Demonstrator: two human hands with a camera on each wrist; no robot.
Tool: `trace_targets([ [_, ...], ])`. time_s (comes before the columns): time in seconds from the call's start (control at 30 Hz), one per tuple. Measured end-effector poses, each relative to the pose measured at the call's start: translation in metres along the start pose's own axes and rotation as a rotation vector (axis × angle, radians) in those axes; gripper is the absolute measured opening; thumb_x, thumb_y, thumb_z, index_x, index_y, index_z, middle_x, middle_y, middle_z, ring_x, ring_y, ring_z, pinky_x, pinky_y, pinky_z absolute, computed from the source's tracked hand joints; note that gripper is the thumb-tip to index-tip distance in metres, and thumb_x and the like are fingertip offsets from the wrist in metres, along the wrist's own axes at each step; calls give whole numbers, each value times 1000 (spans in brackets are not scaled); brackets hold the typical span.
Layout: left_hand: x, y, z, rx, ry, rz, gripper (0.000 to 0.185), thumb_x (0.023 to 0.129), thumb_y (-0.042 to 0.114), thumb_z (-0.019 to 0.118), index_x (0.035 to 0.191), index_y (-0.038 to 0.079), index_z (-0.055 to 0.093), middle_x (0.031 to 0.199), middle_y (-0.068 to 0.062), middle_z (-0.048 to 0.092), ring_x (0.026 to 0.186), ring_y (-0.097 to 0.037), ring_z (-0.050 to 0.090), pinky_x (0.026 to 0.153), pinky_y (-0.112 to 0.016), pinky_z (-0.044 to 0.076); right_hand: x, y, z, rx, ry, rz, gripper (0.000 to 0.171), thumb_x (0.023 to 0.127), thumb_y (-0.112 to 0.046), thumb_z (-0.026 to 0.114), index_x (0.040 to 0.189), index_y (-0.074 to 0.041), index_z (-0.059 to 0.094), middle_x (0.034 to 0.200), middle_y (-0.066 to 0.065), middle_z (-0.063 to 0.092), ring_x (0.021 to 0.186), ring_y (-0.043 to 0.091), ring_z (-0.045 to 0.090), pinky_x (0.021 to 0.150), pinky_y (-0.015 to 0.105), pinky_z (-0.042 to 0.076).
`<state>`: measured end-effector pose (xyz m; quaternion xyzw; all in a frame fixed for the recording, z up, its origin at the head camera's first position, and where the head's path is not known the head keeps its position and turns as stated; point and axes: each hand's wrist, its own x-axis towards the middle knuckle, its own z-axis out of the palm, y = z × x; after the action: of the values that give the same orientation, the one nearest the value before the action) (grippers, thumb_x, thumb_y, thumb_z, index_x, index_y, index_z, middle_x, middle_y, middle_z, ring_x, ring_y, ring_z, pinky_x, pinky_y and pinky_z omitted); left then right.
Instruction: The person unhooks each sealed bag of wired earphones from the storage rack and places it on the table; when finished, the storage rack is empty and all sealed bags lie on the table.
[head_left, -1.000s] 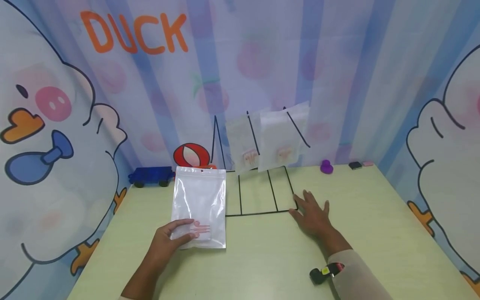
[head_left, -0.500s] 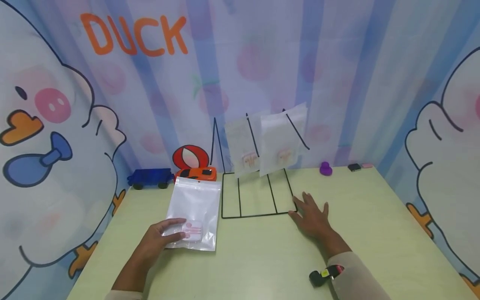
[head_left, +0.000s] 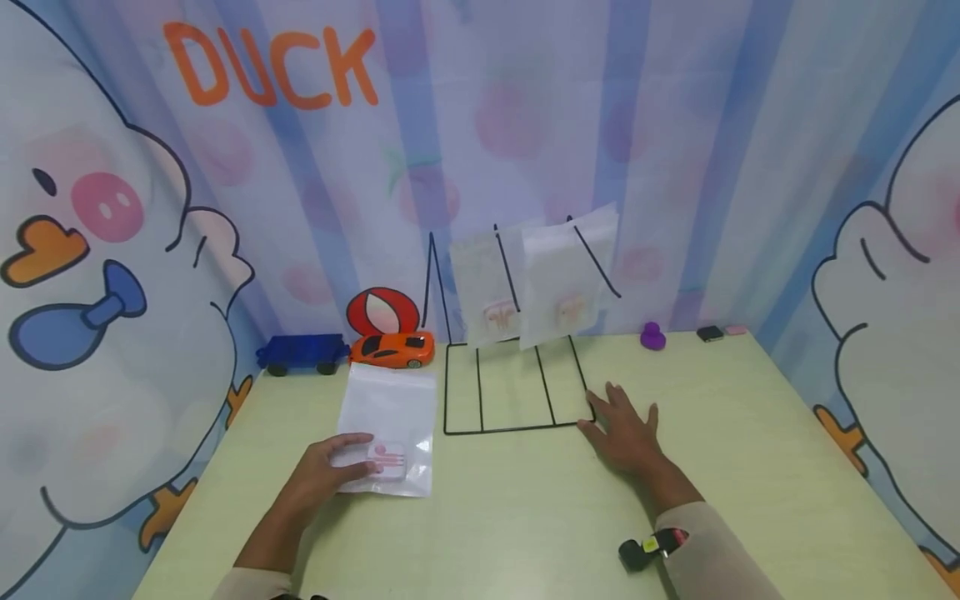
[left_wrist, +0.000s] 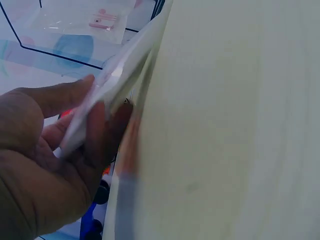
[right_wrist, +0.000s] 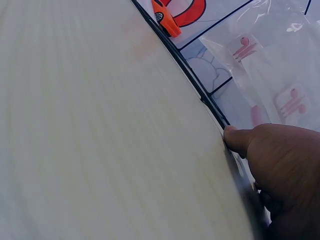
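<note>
My left hand (head_left: 315, 475) pinches the lower left of a white zip-lock bag (head_left: 386, 400). Inside the bag a small white case with pink marks shows (head_left: 387, 460). The left wrist view has the thumb on one face of the bag (left_wrist: 107, 82) and fingers behind it. My right hand (head_left: 624, 432), fingers spread, touches the front right corner of a black wire rack (head_left: 517, 429). From the rack's upper prongs hang two similar bags, a front one (head_left: 558, 275) and one further left (head_left: 477, 287); both hold a case with pink marks.
An orange toy car (head_left: 393, 350) and a blue toy wagon (head_left: 302, 352) stand at the back left of the table (head_left: 487, 525). Back right, a purple toy duck (head_left: 652, 336) sits near small black (head_left: 709, 332) and pink (head_left: 736, 330) blocks. A printed curtain (head_left: 510, 108) closes off the back.
The bag in my left hand has moved left and down, away from the rack, uncovering the orange car and the rack's left base. My right hand has stayed at the corner.
</note>
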<state>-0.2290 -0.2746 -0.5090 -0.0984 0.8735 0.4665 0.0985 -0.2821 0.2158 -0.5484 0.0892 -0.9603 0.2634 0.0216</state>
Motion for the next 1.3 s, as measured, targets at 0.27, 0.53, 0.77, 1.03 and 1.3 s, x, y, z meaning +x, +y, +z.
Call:
trace_targets([
  [0.27,3,-2,3,321,59,44,64,92,39,88,145,9,70,161,-30,54,153,-56,44,125,-74,36,1,1,1,1,1,0,65,112,-43,56,166,-10,45,178,28,26,168,50,17,124,88,-6],
  [0.53,-5,-2,5,536,83,94,71,94,50,82,150,10,66,143,-32,58,128,-52,49,102,-66,50,0,1,1,0,-4,1,65,112,-43,55,167,-10,44,178,28,25,168,50,16,123,88,-7],
  [0.77,-10,2,4,601,73,111,75,96,54,79,155,13,61,156,-36,47,141,-62,38,106,-75,44,0,0,1,4,-7,2,65,112,-43,55,167,-10,44,178,28,25,168,50,16,124,87,-7],
  [1.03,-11,1,5,605,77,101,79,96,62,74,158,16,58,170,-36,31,154,-65,25,119,-84,29,-2,-1,-1,9,-2,-8,65,112,-43,56,166,-8,45,177,30,26,168,51,17,123,88,-5],
  [1.3,-8,10,6,715,126,191,82,98,65,69,161,15,55,173,-33,33,158,-67,22,124,-85,23,-2,-1,1,29,24,-18,65,111,-43,56,164,-7,46,176,32,28,166,53,18,124,88,-6],
])
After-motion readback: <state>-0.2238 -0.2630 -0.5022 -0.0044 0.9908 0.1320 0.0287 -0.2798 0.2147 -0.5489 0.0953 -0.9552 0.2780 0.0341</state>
